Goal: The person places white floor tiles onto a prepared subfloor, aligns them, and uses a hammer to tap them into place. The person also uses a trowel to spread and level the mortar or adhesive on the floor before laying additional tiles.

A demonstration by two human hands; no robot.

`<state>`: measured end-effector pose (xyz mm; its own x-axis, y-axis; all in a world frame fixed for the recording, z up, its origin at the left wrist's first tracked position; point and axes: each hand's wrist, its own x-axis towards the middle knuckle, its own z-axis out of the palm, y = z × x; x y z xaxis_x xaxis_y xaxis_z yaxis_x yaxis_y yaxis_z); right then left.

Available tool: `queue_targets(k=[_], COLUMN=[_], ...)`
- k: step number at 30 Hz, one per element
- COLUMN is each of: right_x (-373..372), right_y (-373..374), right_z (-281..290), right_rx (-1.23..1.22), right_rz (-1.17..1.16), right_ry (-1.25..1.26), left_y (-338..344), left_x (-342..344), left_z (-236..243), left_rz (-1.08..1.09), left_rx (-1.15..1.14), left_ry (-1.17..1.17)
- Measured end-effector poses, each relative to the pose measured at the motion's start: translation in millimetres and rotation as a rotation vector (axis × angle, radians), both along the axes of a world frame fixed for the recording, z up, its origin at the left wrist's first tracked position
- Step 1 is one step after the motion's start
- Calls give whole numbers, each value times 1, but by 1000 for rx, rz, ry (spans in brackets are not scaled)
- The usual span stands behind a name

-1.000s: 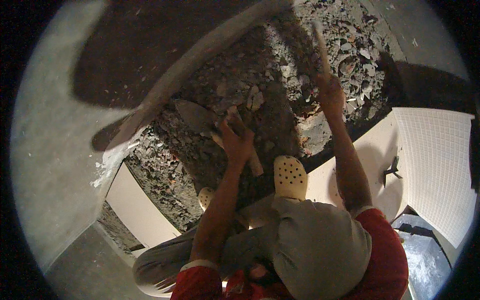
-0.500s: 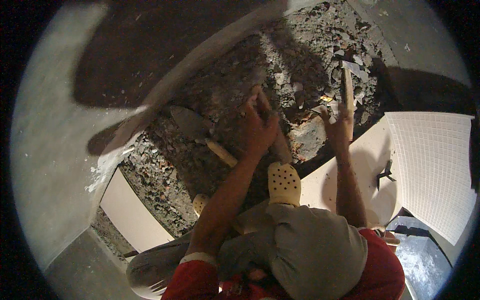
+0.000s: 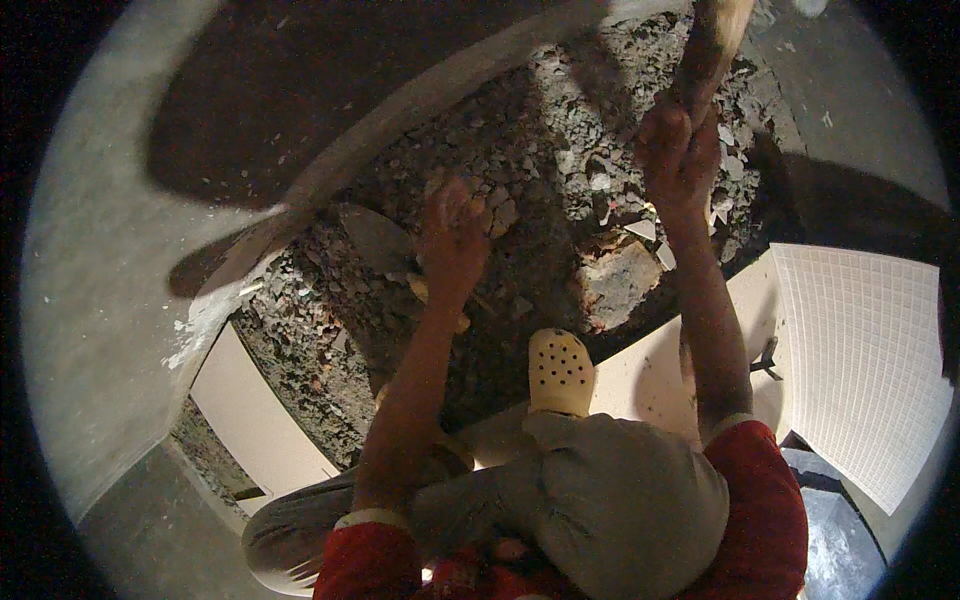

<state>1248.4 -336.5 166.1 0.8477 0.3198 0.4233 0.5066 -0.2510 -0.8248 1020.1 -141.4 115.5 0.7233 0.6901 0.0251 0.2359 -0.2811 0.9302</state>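
Observation:
My right hand (image 3: 682, 150), raised over the far right of the rubble, is closed round a wooden handle (image 3: 715, 55). The handle runs up past the top edge, so its far end is out of sight. My left hand (image 3: 455, 232) is low over the dark rubble (image 3: 520, 265). Its dim fingers look apart and bent downward, with no held thing visible. Loose stone pieces (image 3: 503, 212) lie just right of those fingers. A trowel (image 3: 375, 240) lies left of that hand, its wooden handle partly hidden by my wrist.
A large flat stone (image 3: 620, 285) and pale tile shards (image 3: 643, 229) lie at the right. Beige tiles (image 3: 260, 405) flank the rubble; a gridded white tile (image 3: 865, 350) stands at far right. A wall (image 3: 110, 270) bounds the left. My yellow clog (image 3: 560, 368) rests at the near edge.
My right hand has moved up and away, and the hammer beside it no longer lies there. My left hand has shifted left; the long brown bar near it is gone from that spot.

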Motion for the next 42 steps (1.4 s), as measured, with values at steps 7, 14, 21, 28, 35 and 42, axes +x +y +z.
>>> queue_targets(k=[7, 14, 21, 28, 35, 42], right_x=[9, 5, 23, 8, 4, 0], right_y=[2, -2, -8, 1, -1, 44], right_z=[-104, -82, -90, -139, -103, -111], right_rx=[-278, -256, -244, -452, -329, 268], right_rz=[75, 126, -156, 108, 43, 197], right_ry=[826, 482, -174, 759, 153, 831], left_y=[-3, -8, -11, -15, -13, -10], left_x=[-86, -102, -109, -117, -124, -118], left_z=[-45, -55, -57, -59, -79, -61], left_rz=[337, 424, 407, 454, 456, 425], left_rx=[474, 666, 529, 602, 536, 463], left_ry=[408, 563, 608, 672, 632, 567])
